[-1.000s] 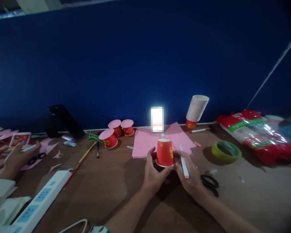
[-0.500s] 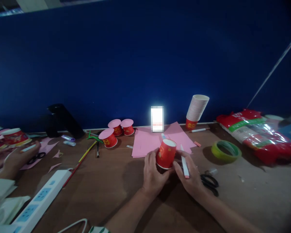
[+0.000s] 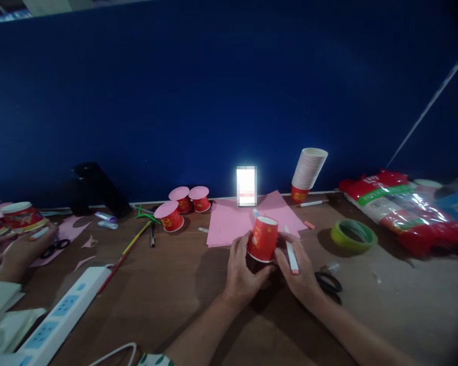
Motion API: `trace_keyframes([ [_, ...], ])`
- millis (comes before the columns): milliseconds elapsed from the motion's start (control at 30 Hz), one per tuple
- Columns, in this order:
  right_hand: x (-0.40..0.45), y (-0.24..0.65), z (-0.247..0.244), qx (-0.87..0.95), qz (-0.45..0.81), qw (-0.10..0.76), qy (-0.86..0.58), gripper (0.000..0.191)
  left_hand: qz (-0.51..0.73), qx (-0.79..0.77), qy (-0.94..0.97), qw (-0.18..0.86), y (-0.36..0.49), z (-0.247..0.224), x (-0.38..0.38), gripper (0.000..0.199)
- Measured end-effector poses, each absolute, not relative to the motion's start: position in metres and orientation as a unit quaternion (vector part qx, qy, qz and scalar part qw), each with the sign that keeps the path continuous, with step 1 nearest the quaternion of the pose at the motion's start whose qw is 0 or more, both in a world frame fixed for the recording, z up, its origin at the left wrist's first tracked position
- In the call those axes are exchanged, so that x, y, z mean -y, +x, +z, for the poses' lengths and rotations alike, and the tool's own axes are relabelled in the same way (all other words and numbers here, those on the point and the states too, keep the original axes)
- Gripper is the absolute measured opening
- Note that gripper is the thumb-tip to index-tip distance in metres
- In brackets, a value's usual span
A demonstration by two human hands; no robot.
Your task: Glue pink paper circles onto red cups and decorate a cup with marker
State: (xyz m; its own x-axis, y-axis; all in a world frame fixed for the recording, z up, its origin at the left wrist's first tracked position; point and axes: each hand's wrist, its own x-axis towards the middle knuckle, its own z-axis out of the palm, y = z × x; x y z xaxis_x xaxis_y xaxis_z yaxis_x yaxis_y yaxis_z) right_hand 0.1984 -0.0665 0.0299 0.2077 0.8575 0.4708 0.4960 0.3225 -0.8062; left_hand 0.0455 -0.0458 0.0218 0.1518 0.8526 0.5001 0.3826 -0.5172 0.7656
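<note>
A red paper cup [image 3: 265, 241] with a gold print and a white rim or base facing up stands between my hands. My left hand [image 3: 241, 272] is wrapped round its left side, the thumb reaching below it. In my right hand [image 3: 302, 274] lies a white marker [image 3: 291, 254] with a pinkish end, slanting across the fingers. The right fingertips touch the cup's right side or are very close to it. Pink paper sheets [image 3: 229, 218] lie just behind the cup. Black scissors [image 3: 330, 282] are partly hidden behind my right wrist.
Behind stand three red cups [image 3: 170, 220] with pink paper discs and a leaning stack of cups [image 3: 309, 168]. Clear yellow-green tape [image 3: 353, 244] and a red bag [image 3: 397, 213] lie right. At left are a power strip [image 3: 61, 315] and a co-worker's hand [image 3: 25, 249].
My hands and the cup stay together, with only a slight shift. The whole view has moved a little. The marker remains in my right hand.
</note>
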Motion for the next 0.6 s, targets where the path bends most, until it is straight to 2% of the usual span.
trace_keyframes([
  [100,0.063,0.2007,0.0258,0.578,0.187,0.565,-0.558,0.028,0.504,-0.425,0.7,0.276,0.0457,0.0191,0.0466,0.088],
  [200,0.0592,0.2035,0.022,0.553,0.207,0.582,-0.559,0.027,0.515,-0.42,0.694,0.277,0.0461,0.0172,0.0475,0.086],
  [600,0.0593,0.2037,0.0315,0.533,0.262,0.596,-0.54,0.023,0.526,-0.368,0.75,0.16,0.0425,0.0223,0.0526,0.078],
])
